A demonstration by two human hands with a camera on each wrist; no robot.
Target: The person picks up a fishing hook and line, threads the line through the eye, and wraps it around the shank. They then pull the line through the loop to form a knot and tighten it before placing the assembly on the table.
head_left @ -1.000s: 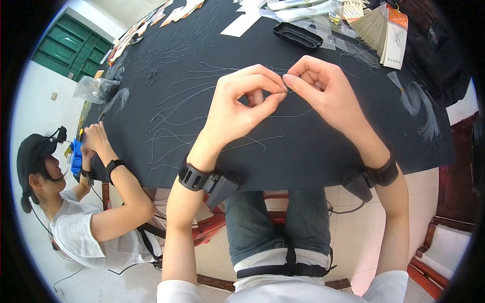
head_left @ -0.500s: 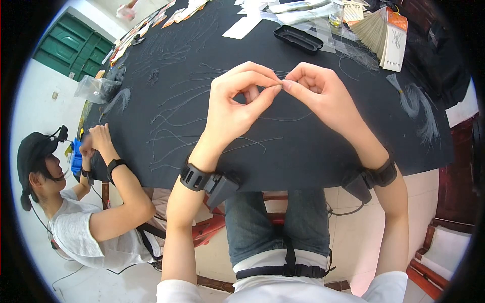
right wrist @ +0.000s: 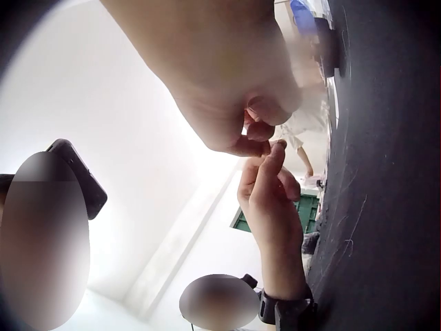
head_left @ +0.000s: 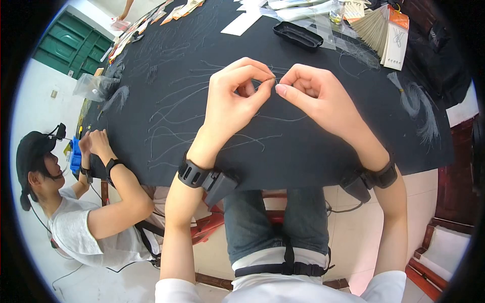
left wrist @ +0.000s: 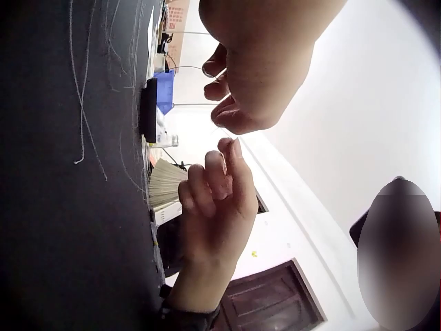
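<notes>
Beside left hand (head_left: 227,101), right hand (head_left: 326,101)

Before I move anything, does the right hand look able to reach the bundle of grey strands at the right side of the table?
Probably yes. The bundle of grey strands lies beyond the outer side of the right hand, and the head view shows only dark tabletop between them.

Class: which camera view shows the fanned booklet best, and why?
The head view: there the fanned booklet shows its spread leaves and its orange-and-white end card. The left wrist view shows it turned sideways beside the right hand; the right wrist view does not show it.
</notes>
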